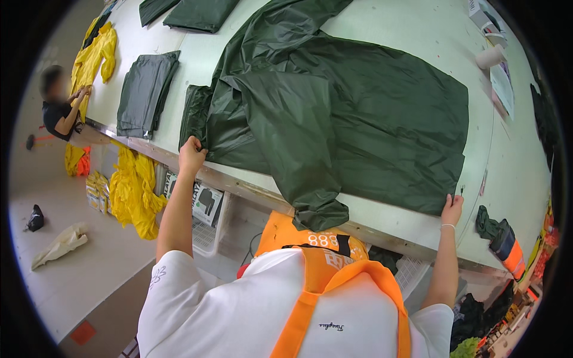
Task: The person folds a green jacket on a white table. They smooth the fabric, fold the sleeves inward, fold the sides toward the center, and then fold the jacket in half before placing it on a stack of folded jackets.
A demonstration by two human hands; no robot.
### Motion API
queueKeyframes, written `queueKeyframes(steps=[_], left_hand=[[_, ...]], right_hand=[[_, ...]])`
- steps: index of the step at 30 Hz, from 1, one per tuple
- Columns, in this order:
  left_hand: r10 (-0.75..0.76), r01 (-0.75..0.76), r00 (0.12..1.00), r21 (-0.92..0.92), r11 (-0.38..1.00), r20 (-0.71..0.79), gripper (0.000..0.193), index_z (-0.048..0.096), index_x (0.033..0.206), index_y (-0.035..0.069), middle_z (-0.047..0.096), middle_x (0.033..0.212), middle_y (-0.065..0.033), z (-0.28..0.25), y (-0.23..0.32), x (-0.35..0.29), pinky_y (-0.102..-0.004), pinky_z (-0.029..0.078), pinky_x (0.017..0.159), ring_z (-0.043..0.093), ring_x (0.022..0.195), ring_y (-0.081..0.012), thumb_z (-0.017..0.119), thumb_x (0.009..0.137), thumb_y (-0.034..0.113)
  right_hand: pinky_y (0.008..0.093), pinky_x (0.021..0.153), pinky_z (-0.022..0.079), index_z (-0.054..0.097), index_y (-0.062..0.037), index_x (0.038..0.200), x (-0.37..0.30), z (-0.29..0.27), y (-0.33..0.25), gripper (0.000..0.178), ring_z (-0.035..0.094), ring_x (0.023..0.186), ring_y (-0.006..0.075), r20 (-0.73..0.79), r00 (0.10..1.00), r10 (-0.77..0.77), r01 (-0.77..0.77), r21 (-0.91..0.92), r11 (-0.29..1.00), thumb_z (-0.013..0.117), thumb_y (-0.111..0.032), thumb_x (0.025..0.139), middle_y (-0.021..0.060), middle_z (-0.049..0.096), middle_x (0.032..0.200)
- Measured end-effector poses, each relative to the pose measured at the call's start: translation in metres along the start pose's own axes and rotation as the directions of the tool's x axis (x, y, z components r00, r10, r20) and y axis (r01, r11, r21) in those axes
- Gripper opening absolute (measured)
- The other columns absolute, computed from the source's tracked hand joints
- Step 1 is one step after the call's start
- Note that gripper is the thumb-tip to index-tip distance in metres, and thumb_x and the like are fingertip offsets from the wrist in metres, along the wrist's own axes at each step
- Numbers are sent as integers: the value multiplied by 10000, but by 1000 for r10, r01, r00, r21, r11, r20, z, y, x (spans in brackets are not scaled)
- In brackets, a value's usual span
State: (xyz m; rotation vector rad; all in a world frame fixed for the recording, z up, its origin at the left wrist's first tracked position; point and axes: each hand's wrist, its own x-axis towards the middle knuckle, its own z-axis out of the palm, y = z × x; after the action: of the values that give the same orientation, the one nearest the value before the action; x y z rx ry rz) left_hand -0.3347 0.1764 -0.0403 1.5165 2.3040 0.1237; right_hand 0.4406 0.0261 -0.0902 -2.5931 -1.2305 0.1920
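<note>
A dark green rain jacket (394, 119) lies spread on the long white table in front of me. One of its sleeves (295, 137) is folded across the body, and the sleeve's end hangs over the table's near edge. My left hand (192, 156) is closed on the garment's left edge, beside a bunched, narrow band of the fabric. At the lower right corner of the hem, my right hand (452, 210) pinches the cloth. Both arms are stretched wide apart, and the jacket lies between them.
Left of the jacket sits a folded dark garment (146, 95), with more folded pieces (203, 13) beyond. A person (62, 110) handles yellow garments (95, 56) at the far left. A white roll (490, 57) lies at right. Under the table edge are crates (206, 235) and yellow clothing (134, 194).
</note>
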Motion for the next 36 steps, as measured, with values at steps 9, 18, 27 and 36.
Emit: queueKeyframes(steps=[9,18,27,36], left_hand=[[-34,18,989,-107,994,-143,426,564,1078,87,647,948,-142,21,-15,-5,-380,486,791,624,904,-321,739,690,95],[-82,63,987,-142,988,-137,430,588,1043,82,649,932,-124,21,-28,-6,-361,487,785,628,881,-282,772,655,73],[92,-55,983,224,973,-158,568,491,1209,74,603,1088,-150,-1,2,-10,-409,476,831,584,982,-336,670,670,65],[808,-781,587,228,581,-46,722,397,1399,200,252,1515,-43,67,219,-88,-605,119,1079,168,1399,-334,646,776,467]], right_hand=[[356,815,485,403,-19,1306,-183,19,-254,599,600,936,249,492,655,-574,84,707,702,680,-262,834,160,610,1060],[354,832,494,535,-13,1191,-20,-73,-191,548,589,961,239,709,533,-463,321,337,885,708,-67,674,126,615,1062],[368,817,478,536,37,1162,50,-49,-120,700,619,902,314,31,999,-25,21,111,994,701,-503,747,188,640,972],[364,700,462,558,33,898,-7,-14,-107,237,536,682,245,41,963,266,-219,696,684,487,-193,910,118,578,750]])
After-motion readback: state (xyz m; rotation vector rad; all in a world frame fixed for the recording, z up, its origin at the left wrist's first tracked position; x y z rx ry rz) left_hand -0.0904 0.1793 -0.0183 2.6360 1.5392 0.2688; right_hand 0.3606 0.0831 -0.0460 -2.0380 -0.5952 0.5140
